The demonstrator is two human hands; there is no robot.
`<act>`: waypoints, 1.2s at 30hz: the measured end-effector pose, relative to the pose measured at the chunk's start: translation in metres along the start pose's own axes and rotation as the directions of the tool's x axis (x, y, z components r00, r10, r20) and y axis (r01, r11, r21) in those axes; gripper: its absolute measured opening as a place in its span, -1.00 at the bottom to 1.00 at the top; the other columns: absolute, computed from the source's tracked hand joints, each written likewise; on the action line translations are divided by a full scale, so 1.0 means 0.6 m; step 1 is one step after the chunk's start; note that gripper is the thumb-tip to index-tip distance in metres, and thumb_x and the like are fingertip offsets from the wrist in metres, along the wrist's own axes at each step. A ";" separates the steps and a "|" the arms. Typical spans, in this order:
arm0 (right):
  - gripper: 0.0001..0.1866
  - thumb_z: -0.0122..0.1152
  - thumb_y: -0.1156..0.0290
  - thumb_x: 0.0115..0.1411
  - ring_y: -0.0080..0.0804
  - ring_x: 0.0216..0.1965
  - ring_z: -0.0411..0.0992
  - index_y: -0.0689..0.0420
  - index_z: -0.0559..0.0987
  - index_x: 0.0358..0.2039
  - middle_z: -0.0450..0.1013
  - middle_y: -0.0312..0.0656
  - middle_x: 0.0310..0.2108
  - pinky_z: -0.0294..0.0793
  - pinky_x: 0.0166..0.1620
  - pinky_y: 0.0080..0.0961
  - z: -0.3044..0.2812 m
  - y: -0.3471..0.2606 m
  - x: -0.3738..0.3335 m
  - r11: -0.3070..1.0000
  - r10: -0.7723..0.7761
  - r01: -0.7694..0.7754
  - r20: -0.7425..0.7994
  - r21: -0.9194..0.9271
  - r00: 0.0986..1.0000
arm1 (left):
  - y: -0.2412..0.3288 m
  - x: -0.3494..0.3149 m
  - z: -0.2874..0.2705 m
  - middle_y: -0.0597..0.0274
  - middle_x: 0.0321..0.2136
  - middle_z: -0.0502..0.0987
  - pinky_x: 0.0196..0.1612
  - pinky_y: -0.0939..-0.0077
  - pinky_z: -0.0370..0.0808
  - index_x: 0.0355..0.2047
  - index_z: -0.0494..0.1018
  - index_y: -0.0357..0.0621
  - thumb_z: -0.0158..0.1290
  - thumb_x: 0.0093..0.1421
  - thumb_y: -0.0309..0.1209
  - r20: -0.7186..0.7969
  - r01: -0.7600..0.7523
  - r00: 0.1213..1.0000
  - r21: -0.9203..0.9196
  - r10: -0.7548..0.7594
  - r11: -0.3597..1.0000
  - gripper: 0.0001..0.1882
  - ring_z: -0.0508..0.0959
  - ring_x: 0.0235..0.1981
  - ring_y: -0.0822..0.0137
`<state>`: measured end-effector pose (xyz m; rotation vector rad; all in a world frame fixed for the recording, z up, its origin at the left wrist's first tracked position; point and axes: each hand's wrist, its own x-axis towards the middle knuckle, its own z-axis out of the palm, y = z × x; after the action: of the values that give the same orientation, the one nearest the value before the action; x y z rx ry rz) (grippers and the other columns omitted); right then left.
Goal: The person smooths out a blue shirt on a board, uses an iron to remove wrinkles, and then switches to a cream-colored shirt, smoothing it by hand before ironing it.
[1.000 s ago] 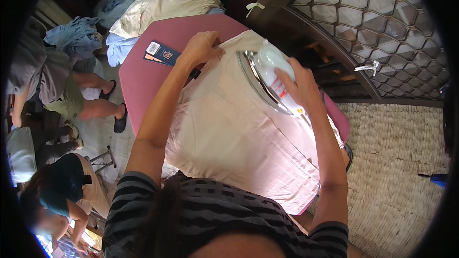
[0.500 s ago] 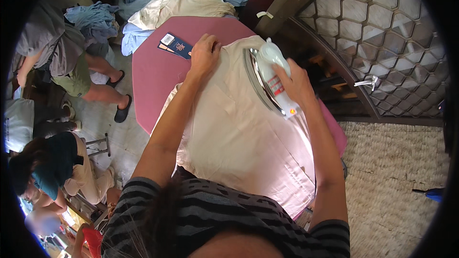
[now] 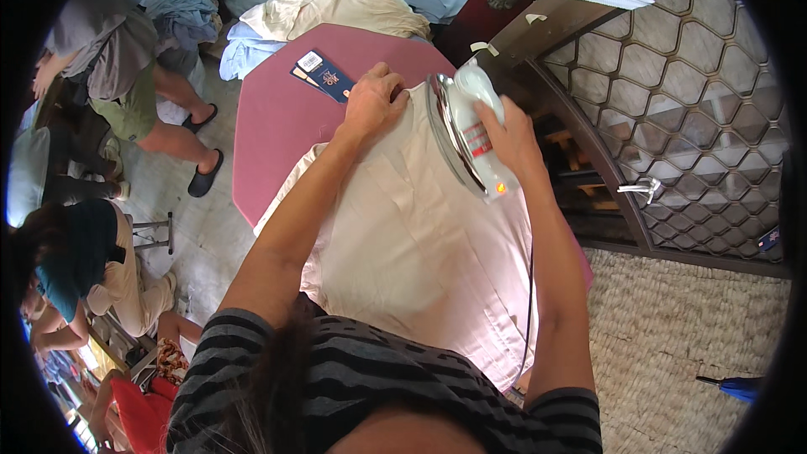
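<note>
A cream-coloured cloth garment (image 3: 412, 235) lies spread over the pink, angular-ended ironing board (image 3: 265, 143). My right hand (image 3: 511, 139) is wrapped round the handle of a white electric iron (image 3: 472, 84) with a shiny metal base, near the garment's far right edge. The iron is tipped sideways, and a small orange light glows at its near end. At the garment's far left edge, my left hand (image 3: 370, 105) rests with curled fingers, gripping the cloth. Beyond it on the board lie dark blue printed tags (image 3: 326, 77).
More cream cloth (image 3: 332, 8) and light-blue cloth (image 3: 244, 52) are heaped behind the board. A dark cord (image 3: 530, 303) runs beside my right forearm. Right stands a metal lattice door (image 3: 664, 92); a blue umbrella (image 3: 740, 388) lies below it. Several people are at the left.
The iron in my right hand has shifted slightly up and left in the picture. My left hand stays at the cloth's far edge, and the whole view has turned a little.
</note>
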<state>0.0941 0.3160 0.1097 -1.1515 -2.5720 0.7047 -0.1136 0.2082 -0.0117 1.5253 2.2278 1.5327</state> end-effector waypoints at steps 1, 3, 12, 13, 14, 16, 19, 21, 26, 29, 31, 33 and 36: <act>-0.46 0.15 -0.01 0.28 0.32 -0.27 0.49 0.35 0.46 -0.35 0.49 0.33 -0.38 0.44 -0.20 -0.06 -0.003 0.004 -0.015 1.000 0.003 -0.004 0.022 0.022 1.000 | -0.008 0.000 -0.002 0.06 -0.35 0.49 -0.22 0.23 0.47 -0.36 0.57 -0.27 0.19 0.08 -0.43 0.000 0.012 1.000 -0.008 -0.012 1.000 -0.84 0.55 -0.28 0.07; -0.48 0.16 0.01 0.29 0.29 -0.31 0.50 0.35 0.45 -0.36 0.49 0.30 -0.41 0.45 -0.24 -0.10 -0.017 0.011 -0.044 0.998 0.024 -0.027 0.052 0.053 0.998 | -0.006 0.006 0.003 0.05 -0.35 0.49 -0.20 0.19 0.47 -0.36 0.57 -0.26 0.18 0.10 -0.44 -0.003 0.034 0.999 -0.045 -0.035 0.998 -0.86 0.55 -0.26 0.04; -0.46 0.17 -0.01 0.28 0.31 -0.34 0.48 0.35 0.44 -0.39 0.46 0.32 -0.47 0.42 -0.27 -0.05 0.009 -0.023 0.062 0.993 -0.115 0.115 0.016 -0.015 0.993 | -0.007 0.007 0.012 0.05 -0.37 0.48 -0.22 0.18 0.46 -0.42 0.60 -0.28 0.21 0.09 -0.50 0.028 0.129 0.992 -0.175 -0.126 0.976 -0.91 0.54 -0.30 0.01; -0.45 0.17 -0.01 0.28 0.32 -0.32 0.48 0.35 0.44 -0.38 0.47 0.33 -0.46 0.42 -0.26 -0.05 0.012 -0.024 0.072 0.993 -0.114 0.114 0.002 -0.015 0.994 | -0.005 0.009 0.012 0.05 -0.37 0.48 -0.22 0.18 0.46 -0.42 0.59 -0.28 0.21 0.09 -0.50 0.034 0.121 0.993 -0.171 -0.117 0.978 -0.91 0.54 -0.30 0.01; -0.45 0.16 -0.02 0.28 0.33 -0.31 0.48 0.36 0.44 -0.38 0.47 0.34 -0.45 0.43 -0.25 -0.04 0.017 -0.029 0.078 0.993 -0.118 0.118 -0.007 -0.012 0.993 | -0.009 0.008 0.010 0.05 -0.37 0.48 -0.22 0.18 0.46 -0.42 0.59 -0.29 0.21 0.09 -0.50 0.036 0.118 0.993 -0.162 -0.113 0.980 -0.91 0.54 -0.31 0.01; -0.45 0.15 -0.02 0.28 0.33 -0.30 0.49 0.36 0.45 -0.37 0.47 0.34 -0.44 0.44 -0.24 -0.05 0.017 -0.028 0.060 0.996 -0.088 0.088 0.000 -0.016 0.996 | -0.014 0.003 0.009 0.09 -0.42 0.47 -0.32 0.27 0.45 -0.42 0.60 -0.30 0.23 0.08 -0.51 -0.016 0.073 0.997 -0.150 -0.076 0.986 -0.90 0.53 -0.41 0.13; -0.45 0.15 -0.01 0.28 0.33 -0.27 0.49 0.37 0.47 -0.37 0.48 0.36 -0.41 0.44 -0.23 -0.04 0.009 -0.018 0.014 0.999 -0.041 0.040 0.023 0.008 0.999 | -0.012 -0.001 0.005 0.10 -0.44 0.47 -0.36 0.31 0.44 -0.41 0.60 -0.31 0.23 0.08 -0.51 -0.048 0.065 0.996 -0.140 -0.072 0.988 -0.90 0.52 -0.46 0.18; -0.45 0.15 -0.01 0.28 0.34 -0.26 0.48 0.37 0.47 -0.37 0.48 0.36 -0.40 0.44 -0.22 -0.04 0.006 -0.019 0.008 0.999 -0.032 0.031 0.033 0.030 0.999 | -0.011 -0.002 0.004 0.09 -0.43 0.47 -0.35 0.30 0.44 -0.40 0.60 -0.31 0.22 0.09 -0.51 -0.043 0.079 0.995 -0.146 -0.086 0.986 -0.90 0.52 -0.45 0.17; -0.46 0.16 -0.01 0.28 0.35 -0.25 0.47 0.36 0.46 -0.38 0.48 0.36 -0.40 0.44 -0.23 -0.06 0.014 -0.032 0.055 0.997 -0.074 0.073 -0.021 -0.014 0.997 | -0.002 0.003 0.008 0.08 -0.42 0.48 -0.31 0.28 0.44 -0.39 0.61 -0.32 0.21 0.09 -0.52 0.009 0.105 0.994 -0.151 -0.105 0.983 -0.90 0.52 -0.40 0.13; -0.46 0.17 0.00 0.27 0.35 -0.26 0.47 0.35 0.46 -0.38 0.48 0.35 -0.41 0.44 -0.22 -0.04 0.012 -0.030 0.044 0.998 -0.057 0.057 -0.009 -0.001 0.998 | -0.003 0.007 -0.002 0.03 -0.42 0.48 -0.26 0.23 0.45 -0.38 0.61 -0.31 0.20 0.11 -0.47 0.056 0.091 0.995 -0.124 -0.084 0.988 -0.87 0.54 -0.37 0.06; -0.48 0.18 0.02 0.27 0.36 -0.22 0.47 0.35 0.48 -0.33 0.49 0.36 -0.37 0.45 -0.17 -0.03 -0.002 -0.027 0.004 1.000 0.029 -0.029 0.049 0.008 0.998 | -0.023 0.025 -0.003 0.00 -0.39 0.50 -0.22 0.17 0.46 -0.37 0.62 -0.29 0.20 0.13 -0.41 0.131 0.010 0.991 -0.048 -0.004 0.999 -0.83 0.54 -0.33 0.01; -0.50 0.18 0.03 0.27 0.34 -0.20 0.48 0.35 0.51 -0.26 0.50 0.35 -0.34 0.46 -0.14 -0.05 -0.023 -0.018 -0.049 0.996 0.087 -0.088 0.056 0.010 0.995 | -0.027 0.046 0.013 -0.03 -0.37 0.51 -0.18 0.12 0.46 -0.37 0.62 -0.27 0.19 0.14 -0.35 0.185 -0.050 0.981 -0.013 0.052 0.999 -0.80 0.54 -0.29 -0.03; -0.51 0.18 0.06 0.28 0.27 -0.17 0.52 0.33 0.54 -0.15 0.54 0.30 -0.29 0.48 -0.12 -0.10 -0.039 0.012 -0.119 0.988 0.152 -0.151 -0.006 0.040 0.988 | 0.009 0.083 0.067 -0.02 -0.33 0.54 -0.13 0.08 0.47 -0.38 0.63 -0.21 0.19 0.14 -0.28 0.250 -0.099 0.964 0.012 0.093 0.995 -0.77 0.55 -0.21 -0.04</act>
<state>0.1553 0.2748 0.1247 -1.3453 -2.4709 0.7771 -0.1149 0.2722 -0.0056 1.7472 2.0683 1.2556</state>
